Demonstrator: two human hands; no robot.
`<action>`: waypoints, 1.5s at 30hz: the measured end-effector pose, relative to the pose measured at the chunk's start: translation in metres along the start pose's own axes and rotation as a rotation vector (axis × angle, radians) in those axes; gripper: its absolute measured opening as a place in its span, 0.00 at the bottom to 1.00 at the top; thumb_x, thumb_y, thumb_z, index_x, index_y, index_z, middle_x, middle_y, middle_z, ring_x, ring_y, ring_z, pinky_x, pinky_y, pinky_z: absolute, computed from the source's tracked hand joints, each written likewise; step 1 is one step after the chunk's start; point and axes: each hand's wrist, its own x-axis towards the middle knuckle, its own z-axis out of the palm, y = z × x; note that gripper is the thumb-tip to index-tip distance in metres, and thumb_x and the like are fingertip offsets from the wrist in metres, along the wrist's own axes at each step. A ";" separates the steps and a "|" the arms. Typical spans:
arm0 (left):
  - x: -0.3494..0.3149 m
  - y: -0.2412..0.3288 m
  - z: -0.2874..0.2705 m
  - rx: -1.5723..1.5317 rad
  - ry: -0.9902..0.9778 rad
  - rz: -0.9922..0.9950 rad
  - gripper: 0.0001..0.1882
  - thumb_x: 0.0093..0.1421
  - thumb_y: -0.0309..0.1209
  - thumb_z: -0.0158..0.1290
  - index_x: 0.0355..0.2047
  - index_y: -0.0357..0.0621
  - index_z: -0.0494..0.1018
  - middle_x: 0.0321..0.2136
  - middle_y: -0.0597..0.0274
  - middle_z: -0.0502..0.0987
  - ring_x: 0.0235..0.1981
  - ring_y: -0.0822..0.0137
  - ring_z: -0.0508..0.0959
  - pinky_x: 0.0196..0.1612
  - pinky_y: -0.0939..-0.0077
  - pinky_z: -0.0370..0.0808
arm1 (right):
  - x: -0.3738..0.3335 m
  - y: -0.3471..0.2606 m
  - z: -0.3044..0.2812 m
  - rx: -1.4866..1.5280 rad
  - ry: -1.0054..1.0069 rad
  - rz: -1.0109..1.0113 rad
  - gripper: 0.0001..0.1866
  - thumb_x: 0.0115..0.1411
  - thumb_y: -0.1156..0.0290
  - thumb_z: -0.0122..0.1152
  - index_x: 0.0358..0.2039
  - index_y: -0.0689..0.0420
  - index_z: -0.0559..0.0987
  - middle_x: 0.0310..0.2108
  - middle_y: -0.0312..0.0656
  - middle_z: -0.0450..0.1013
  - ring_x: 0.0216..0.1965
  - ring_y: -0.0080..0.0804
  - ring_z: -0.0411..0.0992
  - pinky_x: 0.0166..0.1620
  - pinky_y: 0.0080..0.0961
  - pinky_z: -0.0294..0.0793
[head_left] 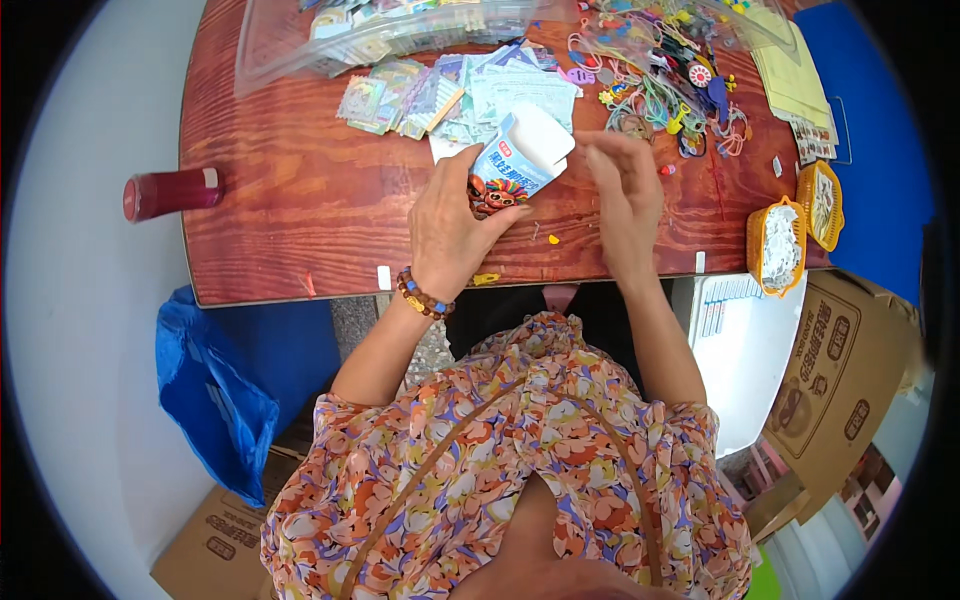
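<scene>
My left hand (450, 215) grips a small light-blue and white cardboard box (503, 168) with a colourful cartoon figure on its lower part. The box is tilted, and its white top flap stands up at the upper end. To the right of the box is my right hand (628, 205), fingers stretched out and thumb apart, with nothing seen in it. Behind the box lies a pile of printed cards and slips (460, 90). Beyond my right hand is a tangled heap of colourful cords with small charms (660, 80).
Clear plastic bins (400, 45) stand at the back of the red wooden table (290, 200). A dark red bottle (172, 194) lies at the left edge. Orange baskets (778, 245), yellow paper (785, 75) and a cardboard carton (840, 350) are on the right; a blue bag (215, 390) hangs lower left.
</scene>
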 end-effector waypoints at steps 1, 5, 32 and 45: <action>0.003 0.002 0.003 -0.006 -0.011 0.009 0.40 0.39 0.39 0.74 0.51 0.39 0.70 0.38 0.50 0.75 0.37 0.53 0.77 0.37 0.62 0.75 | -0.009 0.008 -0.001 -0.041 0.052 -0.055 0.17 0.62 0.73 0.62 0.52 0.60 0.74 0.48 0.42 0.74 0.47 0.27 0.74 0.51 0.25 0.73; 0.010 0.010 0.020 -0.111 -0.038 -0.007 0.38 0.40 0.39 0.73 0.50 0.39 0.70 0.36 0.52 0.76 0.35 0.52 0.78 0.37 0.61 0.75 | -0.028 0.024 0.006 -0.212 0.089 -0.305 0.21 0.58 0.82 0.62 0.53 0.61 0.74 0.51 0.47 0.72 0.51 0.32 0.73 0.51 0.26 0.74; 0.000 0.023 -0.004 -0.935 -0.263 -0.020 0.31 0.61 0.21 0.57 0.62 0.45 0.58 0.41 0.56 0.76 0.38 0.71 0.79 0.41 0.76 0.78 | -0.002 -0.021 -0.042 -0.024 -0.269 -0.161 0.09 0.64 0.75 0.59 0.44 0.62 0.78 0.44 0.37 0.72 0.42 0.18 0.69 0.43 0.16 0.68; -0.011 0.038 -0.017 -0.356 -0.138 0.371 0.34 0.59 0.19 0.58 0.64 0.46 0.60 0.41 0.57 0.75 0.40 0.70 0.78 0.42 0.75 0.77 | 0.003 -0.035 -0.055 -0.134 -0.411 -0.301 0.07 0.62 0.77 0.61 0.40 0.64 0.80 0.40 0.37 0.71 0.40 0.23 0.70 0.43 0.19 0.69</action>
